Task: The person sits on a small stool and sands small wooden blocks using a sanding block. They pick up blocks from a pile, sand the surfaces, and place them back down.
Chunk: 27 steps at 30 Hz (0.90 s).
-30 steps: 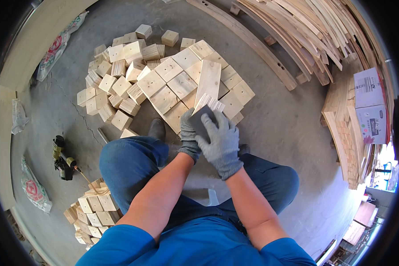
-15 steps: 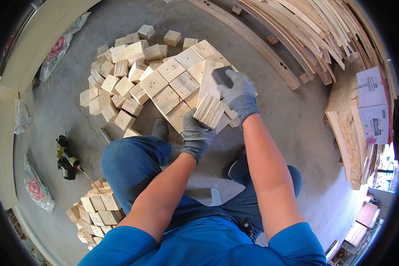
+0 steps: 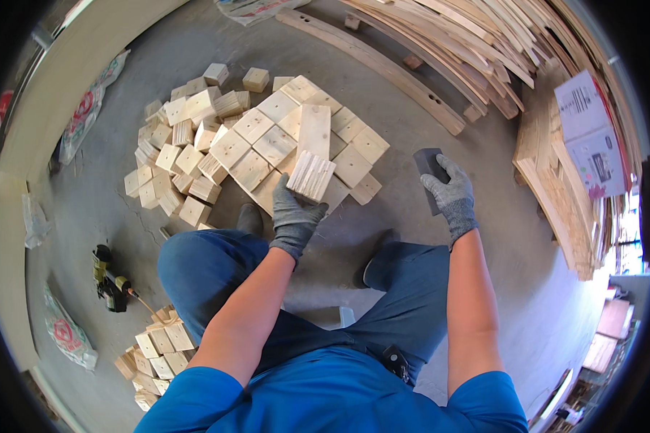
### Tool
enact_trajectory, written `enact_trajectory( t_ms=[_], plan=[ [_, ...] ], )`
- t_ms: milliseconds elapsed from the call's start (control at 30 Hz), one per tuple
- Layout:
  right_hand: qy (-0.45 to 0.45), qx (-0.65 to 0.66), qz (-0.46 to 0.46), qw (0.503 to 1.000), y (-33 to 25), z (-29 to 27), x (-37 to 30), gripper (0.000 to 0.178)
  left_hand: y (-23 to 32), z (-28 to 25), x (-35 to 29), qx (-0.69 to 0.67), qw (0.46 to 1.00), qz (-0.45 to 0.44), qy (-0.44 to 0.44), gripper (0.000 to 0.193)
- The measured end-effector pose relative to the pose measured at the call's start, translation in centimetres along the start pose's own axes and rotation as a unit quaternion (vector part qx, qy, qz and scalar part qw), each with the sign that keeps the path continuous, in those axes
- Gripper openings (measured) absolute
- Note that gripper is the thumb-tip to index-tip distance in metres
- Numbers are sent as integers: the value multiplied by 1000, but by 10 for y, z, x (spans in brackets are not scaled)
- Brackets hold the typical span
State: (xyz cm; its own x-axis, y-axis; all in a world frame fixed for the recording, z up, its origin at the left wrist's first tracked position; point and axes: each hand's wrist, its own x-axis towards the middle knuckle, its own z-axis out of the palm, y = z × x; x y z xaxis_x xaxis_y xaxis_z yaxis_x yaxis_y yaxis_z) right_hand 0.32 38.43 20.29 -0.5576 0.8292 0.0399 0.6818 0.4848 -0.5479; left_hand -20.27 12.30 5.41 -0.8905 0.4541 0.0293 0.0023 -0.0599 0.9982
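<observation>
In my gloved left hand is a wooden block, gripped at its lower side with its layered, ridged face turned up. My gloved right hand, well off to the right over the floor, is closed around a dark grey sanding block. Beyond the left hand, square wooden blocks are laid close together in a flat patch. A short wooden board lies on that patch, just past the held block.
Loose wooden blocks are heaped to the left. A nail gun with a hose lies on the floor beside another block stack. Long wood strips and a purple-white carton occupy the right side.
My right hand has swung away from the laid blocks to the right, carrying the sanding block. The left hand keeps hold of its wooden block. The whole view has shifted slightly.
</observation>
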Motion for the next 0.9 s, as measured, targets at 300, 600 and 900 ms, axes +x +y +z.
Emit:
enact_trajectory(
  t_ms=[300,600,900],
  plan=[
    [62,49,9,997,7,-13,-28,68,89,-29,4,410,908,80,-39,122],
    [73,46,27,996,18,-16,-27,65,115,22,66,547,816,38,-180,121],
    [36,37,52,997,10,-27,-22,64,105,29,94,572,783,-40,-243,115]
  ],
)
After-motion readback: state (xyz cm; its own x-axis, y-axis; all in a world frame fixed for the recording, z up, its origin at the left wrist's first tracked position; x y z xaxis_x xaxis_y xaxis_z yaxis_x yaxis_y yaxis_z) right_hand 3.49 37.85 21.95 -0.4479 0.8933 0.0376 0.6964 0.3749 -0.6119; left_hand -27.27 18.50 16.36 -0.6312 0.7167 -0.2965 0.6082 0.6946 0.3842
